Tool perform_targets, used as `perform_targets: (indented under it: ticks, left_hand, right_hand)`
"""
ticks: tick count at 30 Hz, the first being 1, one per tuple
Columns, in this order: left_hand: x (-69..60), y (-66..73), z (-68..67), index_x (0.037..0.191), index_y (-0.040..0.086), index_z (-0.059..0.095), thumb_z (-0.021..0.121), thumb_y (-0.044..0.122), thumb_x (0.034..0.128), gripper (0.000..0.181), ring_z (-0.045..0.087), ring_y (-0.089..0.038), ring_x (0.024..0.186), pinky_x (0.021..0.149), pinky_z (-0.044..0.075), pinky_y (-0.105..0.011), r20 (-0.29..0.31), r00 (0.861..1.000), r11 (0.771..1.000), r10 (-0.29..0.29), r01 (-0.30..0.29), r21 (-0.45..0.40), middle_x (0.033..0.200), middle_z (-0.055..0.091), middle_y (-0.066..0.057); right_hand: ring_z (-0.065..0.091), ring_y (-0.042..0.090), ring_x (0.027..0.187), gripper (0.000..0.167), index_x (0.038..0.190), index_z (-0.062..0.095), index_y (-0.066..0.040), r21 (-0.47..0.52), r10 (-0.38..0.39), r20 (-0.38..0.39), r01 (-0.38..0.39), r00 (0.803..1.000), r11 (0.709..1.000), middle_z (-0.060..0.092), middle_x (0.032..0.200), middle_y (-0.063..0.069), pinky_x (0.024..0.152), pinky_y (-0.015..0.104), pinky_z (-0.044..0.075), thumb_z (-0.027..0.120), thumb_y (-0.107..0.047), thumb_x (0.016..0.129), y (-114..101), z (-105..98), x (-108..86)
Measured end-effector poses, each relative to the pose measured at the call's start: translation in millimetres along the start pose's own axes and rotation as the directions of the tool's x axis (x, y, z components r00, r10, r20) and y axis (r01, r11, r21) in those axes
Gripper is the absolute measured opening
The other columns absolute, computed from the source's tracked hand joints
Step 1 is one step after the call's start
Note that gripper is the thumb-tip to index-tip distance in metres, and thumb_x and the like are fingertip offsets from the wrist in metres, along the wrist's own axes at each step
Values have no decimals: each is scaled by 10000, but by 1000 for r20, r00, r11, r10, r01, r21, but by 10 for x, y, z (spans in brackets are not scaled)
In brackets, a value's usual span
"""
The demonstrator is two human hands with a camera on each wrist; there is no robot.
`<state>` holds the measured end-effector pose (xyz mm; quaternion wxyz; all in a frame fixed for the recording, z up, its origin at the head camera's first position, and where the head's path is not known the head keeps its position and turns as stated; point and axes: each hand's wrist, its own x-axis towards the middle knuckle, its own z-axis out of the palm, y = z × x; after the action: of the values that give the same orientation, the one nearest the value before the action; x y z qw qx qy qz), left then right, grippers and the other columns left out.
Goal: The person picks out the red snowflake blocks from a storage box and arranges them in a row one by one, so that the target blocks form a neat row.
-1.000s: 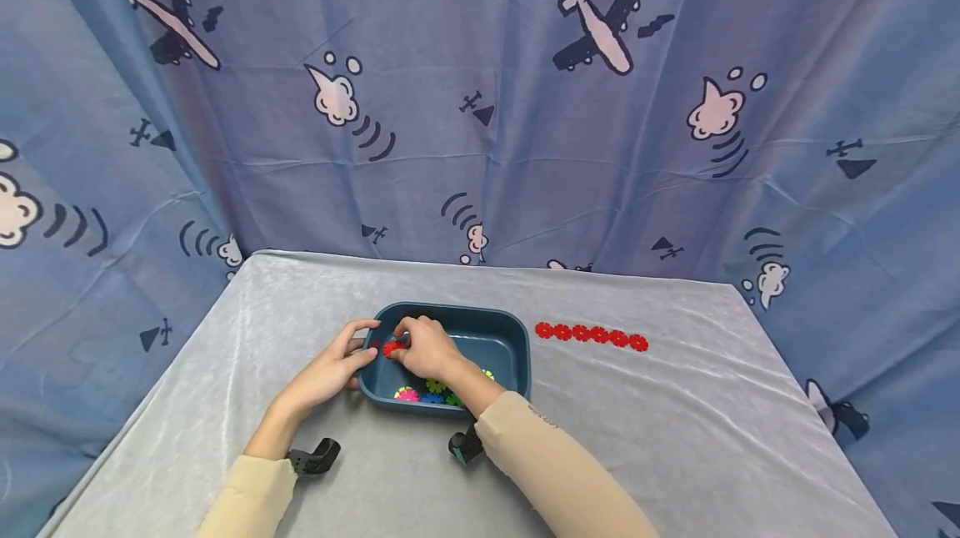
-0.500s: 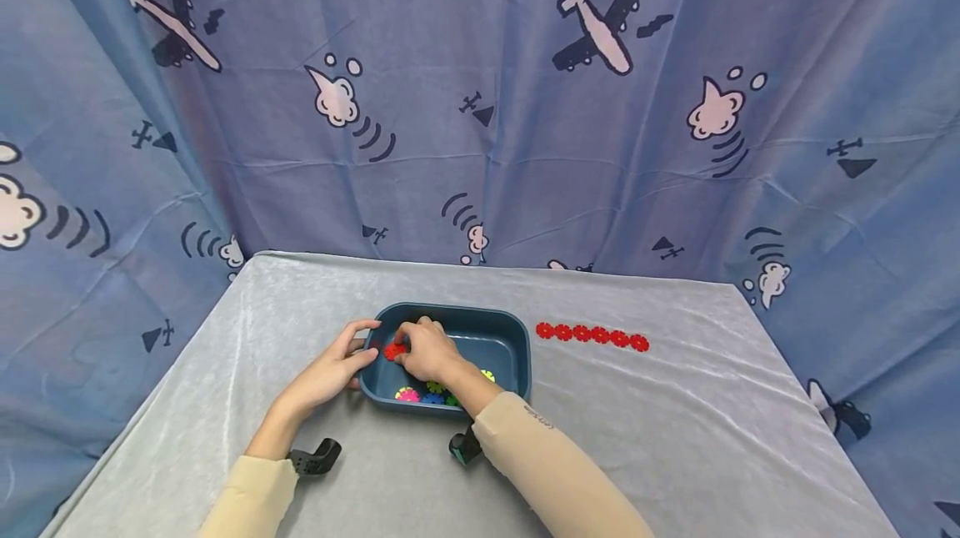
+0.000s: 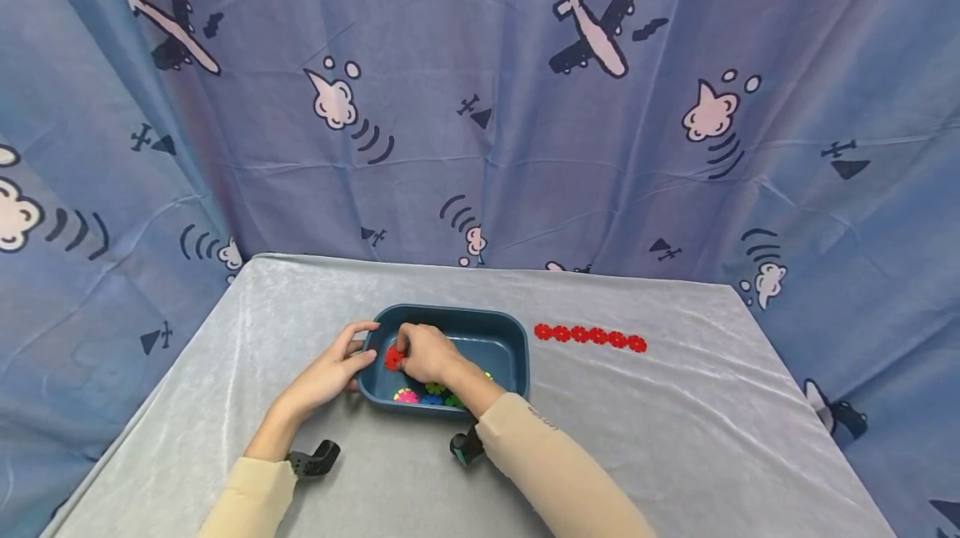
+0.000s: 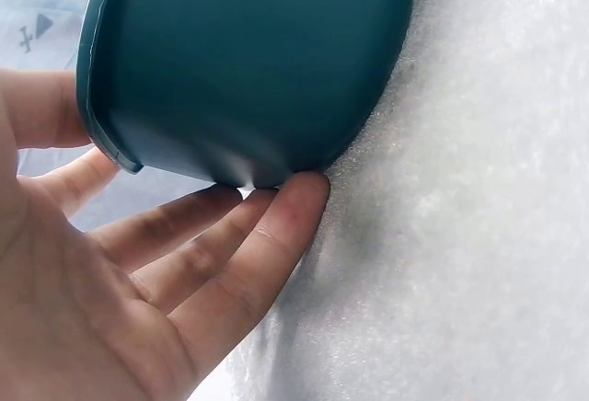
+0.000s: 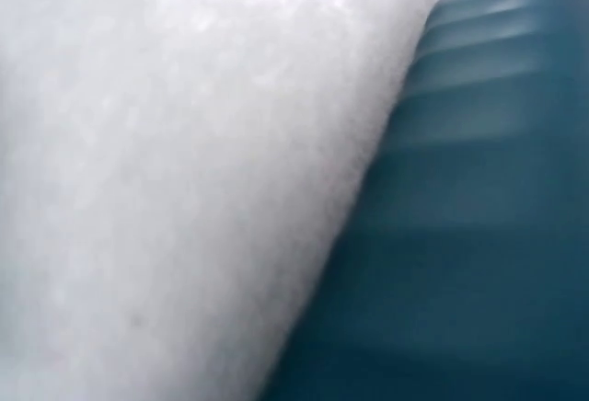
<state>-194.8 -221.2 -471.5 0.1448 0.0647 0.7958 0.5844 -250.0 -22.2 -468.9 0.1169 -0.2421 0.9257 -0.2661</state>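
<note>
In the head view, a dark blue plastic bin (image 3: pixel 491 314) sits on the table. My left hand (image 3: pixel 326 371) holds its left end; in the left wrist view, several fingertips (image 4: pixel 294 203) touch the outside wall while other digits reach the rim. My right hand (image 3: pixel 426 354) is inside the bin, its thumb and fingers pinching a red snowflake disc (image 3: pixel 393 358), partly covered by the hand. Nearer the bin's front wall lie a pink-and-yellow disc (image 3: pixel 406 396), a blue disc (image 3: pixel 431 399) and a green disc (image 3: pixel 452 400), some hidden by my right wrist.
Right of the bin, several red snowflake discs (image 3: pixel 589 335) lie in a row on the pale cloth-covered table (image 3: pixel 675 429). A blue curtain (image 3: pixel 420 104) with printed planes hangs behind and at the sides. The right wrist view shows mostly the bin's outer wall (image 5: pixel 479 217).
Inside the bin, my right hand has shifted slightly, and the red disc now sits a little nearer the front with more of its face showing. My left hand stays put.
</note>
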Motion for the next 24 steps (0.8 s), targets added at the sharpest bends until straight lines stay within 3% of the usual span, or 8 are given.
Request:
perform_targets:
  ticks: [4,8,24]
  left_hand:
    - [-4,-3,6,1555,139,291,488,186,1089,508,583,-371,1194,792,560,-356,2,1000,1000,0,0,-18,1520,382,-306]
    - [-3,-9,13,1551,124,286,483,170,1090,504,601,-375,1168,786,568,-349,7,1000,999,11,-11,-35,1506,395,-311]
    - [-8,-14,13,1554,125,290,503,181,1084,519,601,-353,1160,767,559,-333,-7,1000,1000,18,-18,-6,1496,412,-305]
  right_hand:
    - [494,160,578,146,964,603,-132,43,4,-3,-4,1000,999,589,775,-6,538,259,417,699,-35,913,-2,-80,-63]
    - [487,154,542,120,973,613,-118,60,8,0,-8,1000,998,583,785,-5,517,254,414,687,-36,927,6,-180,-130]
    - [528,152,625,130,1013,615,-95,108,-100,-93,110,991,988,603,783,-8,594,288,449,612,8,933,113,-686,-488]
